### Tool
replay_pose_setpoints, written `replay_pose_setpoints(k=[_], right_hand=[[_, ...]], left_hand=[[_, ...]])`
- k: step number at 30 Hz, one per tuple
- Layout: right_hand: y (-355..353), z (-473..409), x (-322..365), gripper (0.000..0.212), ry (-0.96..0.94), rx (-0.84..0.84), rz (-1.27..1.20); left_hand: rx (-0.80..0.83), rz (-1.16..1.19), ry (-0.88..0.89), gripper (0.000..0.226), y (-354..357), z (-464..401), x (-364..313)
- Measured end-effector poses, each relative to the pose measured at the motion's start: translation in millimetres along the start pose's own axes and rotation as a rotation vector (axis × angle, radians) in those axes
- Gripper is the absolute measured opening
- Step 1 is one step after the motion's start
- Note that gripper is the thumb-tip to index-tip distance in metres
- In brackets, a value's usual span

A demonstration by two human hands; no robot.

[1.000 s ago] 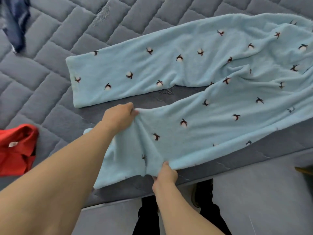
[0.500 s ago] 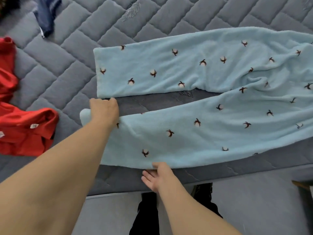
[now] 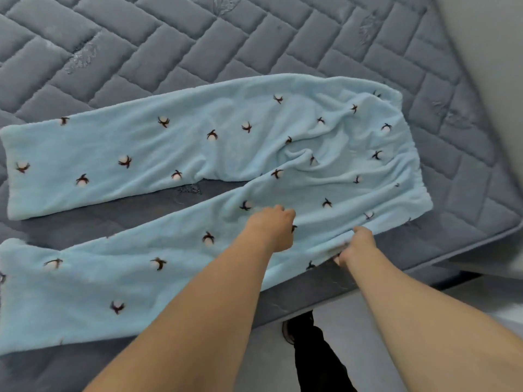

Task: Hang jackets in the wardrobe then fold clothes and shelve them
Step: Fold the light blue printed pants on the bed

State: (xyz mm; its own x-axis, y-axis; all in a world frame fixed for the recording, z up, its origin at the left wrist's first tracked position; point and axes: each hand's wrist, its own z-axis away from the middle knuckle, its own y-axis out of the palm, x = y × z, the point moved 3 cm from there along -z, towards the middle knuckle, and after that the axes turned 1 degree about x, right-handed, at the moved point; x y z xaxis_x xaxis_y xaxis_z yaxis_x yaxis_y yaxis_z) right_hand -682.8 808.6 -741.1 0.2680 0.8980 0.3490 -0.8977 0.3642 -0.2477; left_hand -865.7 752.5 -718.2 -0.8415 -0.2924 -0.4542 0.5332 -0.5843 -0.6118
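Pale-blue fleece trousers (image 3: 215, 154) lie lengthwise across the mattress (image 3: 169, 52), waistband rightward, legs splayed left; left hand (image 3: 271, 226) curled on the cloth, right hand (image 3: 357, 244) pinching the near edge.

The light blue fleece pyjama trousers with small dark cotton-boll prints (image 3: 226, 154) lie on the grey quilted mattress (image 3: 169, 52), and the nearer leg's cuff runs off the left edge of the view. The right hand (image 3: 357, 244) has its fingertips tucked under the trousers' near hem, so they are hidden. The left hand (image 3: 273, 226) shows only its back; its fingers cannot be made out. Both forearms are cut off at the bottom edge.
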Motion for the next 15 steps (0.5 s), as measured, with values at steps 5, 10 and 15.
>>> replay_pose_setpoints(k=[5,10,15], right_hand=[[-16.0,-62.4,90.6,0.015,-0.096,0.043,-0.01],[-31.9,-94.6,148.1,0.042,-0.285,-0.048,-0.001],[-11.9,-60.7,187.8,0.006,-0.581,-0.044,0.021]], left_hand=[[0.128,0.03,-0.072,0.065,33.9,-68.7,-80.5],[0.115,-0.269,-0.203,0.044,56.4,-92.2,-106.0],[0.319,0.007,-0.346,0.03,-16.3,-93.9,-83.2]])
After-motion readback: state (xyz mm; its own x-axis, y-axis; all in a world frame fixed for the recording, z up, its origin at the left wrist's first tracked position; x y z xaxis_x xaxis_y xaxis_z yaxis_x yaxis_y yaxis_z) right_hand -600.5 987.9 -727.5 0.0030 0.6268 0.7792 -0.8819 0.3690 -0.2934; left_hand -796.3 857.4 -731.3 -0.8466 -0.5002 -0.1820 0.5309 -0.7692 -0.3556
